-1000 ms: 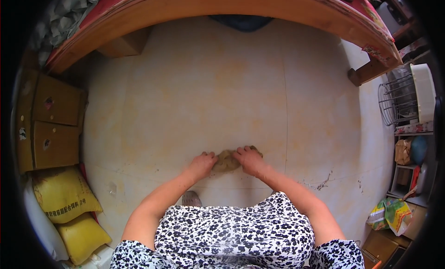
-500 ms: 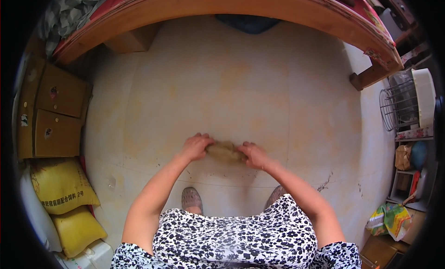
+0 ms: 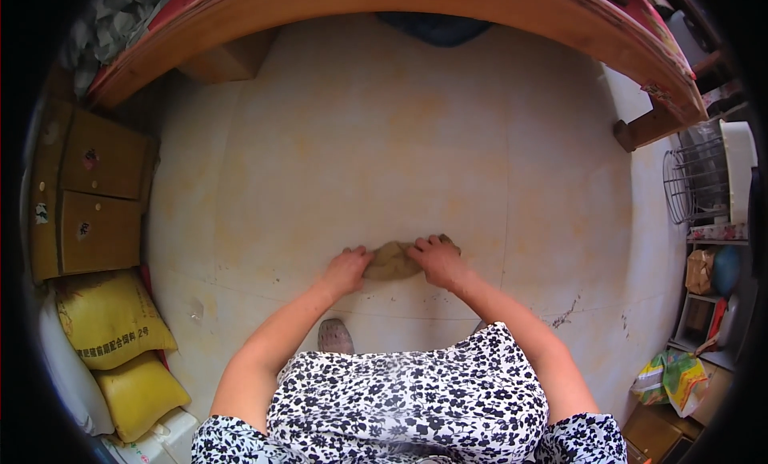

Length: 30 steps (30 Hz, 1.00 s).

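A crumpled olive-brown cloth (image 3: 390, 262) is stretched sideways between my two hands, low in front of my feet. My left hand (image 3: 348, 270) is closed on its left end. Further along, my right hand (image 3: 437, 261) grips the cloth, and a small end of it pokes out past the knuckles. Whether the cloth lies on the floor or hangs just over it, I cannot tell. Below my left forearm shows one grey-brown shoe (image 3: 335, 336); the other is mostly hidden by my patterned clothing.
Pale tiled floor (image 3: 360, 152) with dark crumbs (image 3: 566, 314) surrounds me. A wooden bed-like frame (image 3: 384, 2) spans the far side. At left stand a wooden cabinet (image 3: 100, 188) and stuffed yellow sacks (image 3: 116, 316); at right, a wire basket (image 3: 692, 180) and shelves (image 3: 694, 324).
My hands have come a little closer together; the left one moved nearer to me, the right one slightly away. The cloth has bunched up, and its end now shows beyond my right hand.
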Each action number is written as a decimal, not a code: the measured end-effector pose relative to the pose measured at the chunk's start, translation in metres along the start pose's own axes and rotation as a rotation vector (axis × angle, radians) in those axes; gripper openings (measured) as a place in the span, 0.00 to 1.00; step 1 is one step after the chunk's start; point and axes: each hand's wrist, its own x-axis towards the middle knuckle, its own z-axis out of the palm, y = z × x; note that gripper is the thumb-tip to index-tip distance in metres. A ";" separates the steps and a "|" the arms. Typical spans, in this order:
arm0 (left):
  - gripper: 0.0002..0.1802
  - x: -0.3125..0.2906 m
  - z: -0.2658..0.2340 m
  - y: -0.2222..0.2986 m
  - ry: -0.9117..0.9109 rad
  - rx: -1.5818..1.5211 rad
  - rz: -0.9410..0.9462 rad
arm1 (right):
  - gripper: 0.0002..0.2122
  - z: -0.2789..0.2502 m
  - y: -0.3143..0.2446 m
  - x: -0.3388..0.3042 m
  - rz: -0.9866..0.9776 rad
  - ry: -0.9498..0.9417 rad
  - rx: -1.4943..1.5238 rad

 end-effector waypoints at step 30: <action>0.22 0.099 0.018 0.125 -0.123 0.167 0.291 | 0.24 -0.008 0.077 -0.106 0.497 0.043 0.086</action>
